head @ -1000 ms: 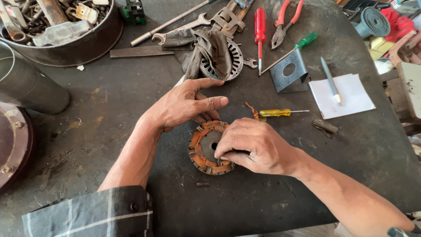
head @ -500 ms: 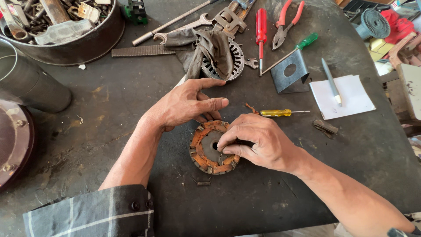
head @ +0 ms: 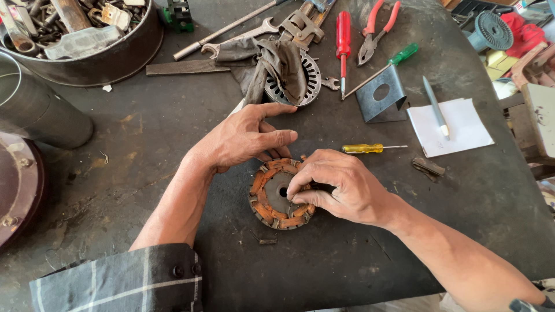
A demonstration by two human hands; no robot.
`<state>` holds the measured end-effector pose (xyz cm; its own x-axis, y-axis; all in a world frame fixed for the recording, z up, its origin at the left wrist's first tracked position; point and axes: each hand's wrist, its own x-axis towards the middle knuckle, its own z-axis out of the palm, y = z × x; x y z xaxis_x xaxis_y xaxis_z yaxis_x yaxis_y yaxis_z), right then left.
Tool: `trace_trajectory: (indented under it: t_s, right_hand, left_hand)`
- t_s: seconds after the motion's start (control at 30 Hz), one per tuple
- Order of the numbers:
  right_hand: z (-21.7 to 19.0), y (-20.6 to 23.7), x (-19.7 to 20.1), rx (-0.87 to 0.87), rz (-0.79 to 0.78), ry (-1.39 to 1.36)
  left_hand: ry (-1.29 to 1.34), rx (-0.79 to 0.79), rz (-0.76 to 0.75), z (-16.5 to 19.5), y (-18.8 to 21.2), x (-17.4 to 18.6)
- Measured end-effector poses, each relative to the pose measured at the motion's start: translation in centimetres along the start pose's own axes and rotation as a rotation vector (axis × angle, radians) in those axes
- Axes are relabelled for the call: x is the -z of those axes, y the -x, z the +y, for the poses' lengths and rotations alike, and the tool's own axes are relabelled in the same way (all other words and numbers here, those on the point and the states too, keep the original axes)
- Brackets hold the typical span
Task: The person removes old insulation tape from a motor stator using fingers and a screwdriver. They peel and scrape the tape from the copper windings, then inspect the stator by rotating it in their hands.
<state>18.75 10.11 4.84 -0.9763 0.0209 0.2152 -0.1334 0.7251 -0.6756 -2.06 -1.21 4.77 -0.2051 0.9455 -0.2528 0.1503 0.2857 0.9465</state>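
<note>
right hand (head: 341, 185) shifted slightly, fingers on the stator (head: 276, 196).

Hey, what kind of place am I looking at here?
Likely a motor repair workshop. On a dark, stained workbench, both hands work a copper-wound stator; screwdrivers, pliers and a wrench lie about, beside a tub of scrap parts.

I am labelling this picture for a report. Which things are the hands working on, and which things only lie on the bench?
In hand:
- round stator with orange coils, flat on the dark bench
- left hand, fingers at its far edge
- right hand, fingertips on its coils

Lying about:
- yellow screwdriver
- red screwdriver
- red pliers
- pen on white paper
- rag
- metal tub of parts
</note>
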Motion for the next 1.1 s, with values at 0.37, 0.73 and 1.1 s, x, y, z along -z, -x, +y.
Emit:
trace_trajectory:
  t_s: [0.37, 0.73, 1.1]
  right_hand:
    - [0.0, -0.2, 0.0, 0.108, 0.011, 0.088]
    - [0.1, -0.3, 0.4, 0.142, 0.053, 0.115]
    - [1.4, -0.1, 2.6, 0.156, -0.024, 0.283]
  left_hand:
    - [0.012, 0.013, 0.006, 0.3, 0.2, 0.0]
    - [0.019, 0.010, 0.001, 0.2, 0.2, 0.0]
    - [-0.036, 0.032, 0.013, 0.0, -0.1, 0.1]
